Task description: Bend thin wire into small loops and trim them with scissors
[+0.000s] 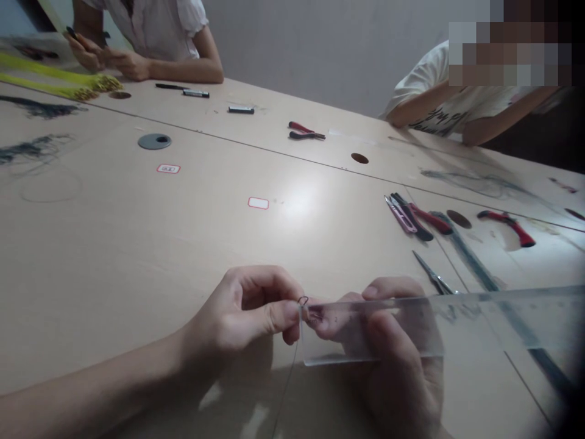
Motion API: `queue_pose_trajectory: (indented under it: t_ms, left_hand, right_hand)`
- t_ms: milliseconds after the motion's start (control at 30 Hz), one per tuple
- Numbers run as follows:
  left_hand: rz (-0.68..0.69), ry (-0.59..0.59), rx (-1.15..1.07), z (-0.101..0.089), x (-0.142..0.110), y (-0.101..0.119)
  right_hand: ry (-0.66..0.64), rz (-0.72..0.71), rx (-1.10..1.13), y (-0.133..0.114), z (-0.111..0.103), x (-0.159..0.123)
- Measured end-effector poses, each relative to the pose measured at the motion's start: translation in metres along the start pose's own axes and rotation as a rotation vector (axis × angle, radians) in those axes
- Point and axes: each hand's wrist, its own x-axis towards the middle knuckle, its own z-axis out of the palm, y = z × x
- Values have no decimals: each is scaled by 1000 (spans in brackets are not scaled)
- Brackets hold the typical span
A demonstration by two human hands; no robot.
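Note:
My right hand [397, 347] is closed around a long clear plastic ruler [365, 350], which runs off to the right edge of the view. At the ruler's left end, my left hand [256, 305] pinches a thin dark cord [303, 300] between thumb and forefinger. A small loop of the cord sticks up above the fingertips, and a thin strand hangs down below them. The right forefinger shows through the plastic, close to the left fingertips. Both hands are above the table [137, 274].
Scissors [434, 274], pink snips [402, 214] and red-handled pliers [425, 219] lie beyond my right hand. More pliers [507, 225] lie farther right. Dark cord bundles [470, 256] cross the table. Two people [150, 36] sit opposite, near yellow cords [55, 76].

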Motion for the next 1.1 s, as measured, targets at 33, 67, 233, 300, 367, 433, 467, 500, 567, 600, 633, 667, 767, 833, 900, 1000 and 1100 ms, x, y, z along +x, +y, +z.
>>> queue_pose_trajectory:
  t_ms: [33, 67, 233, 300, 367, 433, 467, 500, 567, 600, 633, 667, 767, 833, 900, 1000, 1100]
  left_hand:
    - [2, 26, -8, 0, 1, 0]
    - [10, 74, -25, 0, 2, -1]
    - [134, 350, -143, 0, 9, -2]
    - [169, 387, -152, -2, 11, -3]
    - [201, 402, -138, -3, 12, -5]
    - [239, 409, -118, -6, 13, -7]
    - [260, 408, -106, -8, 14, -8]
    - [283, 407, -92, -11, 16, -9]
    - [334, 403, -59, -16, 20, -10]
    - [360, 403, -41, -19, 22, -10]
    - [382, 404, -23, -21, 25, -10]
    - [401, 406, -5, -23, 28, -10]
    - [431, 410, 66, -27, 34, -10]
    - [444, 415, 136, -29, 36, -10]
    - [464, 427, 217, -29, 36, -8]
    - [505, 444, 344, -26, 34, -6]
    - [547, 440, 463, -21, 30, -4]
  right_hand:
    - [16, 11, 4, 0, 0, 0]
    - [36, 20, 8, 0, -1, 0]
    - [131, 263, 60, 7, -8, 8]
    - [102, 377, 8, 11, -9, 13]
    - [55, 457, -91, 14, -10, 20]
    - [18, 518, -208, 14, -11, 25]
    - [-2, 539, -272, 13, -12, 27]
    - [-26, 565, -337, 12, -12, 30]
    - [-93, 629, -458, 8, -11, 35]
    - [-134, 666, -514, 7, -10, 37]
    - [-174, 697, -567, 6, -8, 39]
    - [-207, 719, -618, 5, -6, 40]
    - [-262, 727, -753, 4, 0, 42]
    - [-269, 704, -822, 3, 4, 41]
    - [-252, 670, -888, 1, 5, 39]
    - [-184, 590, -995, -8, 0, 33]
    - [-91, 470, -1086, -21, -9, 25]
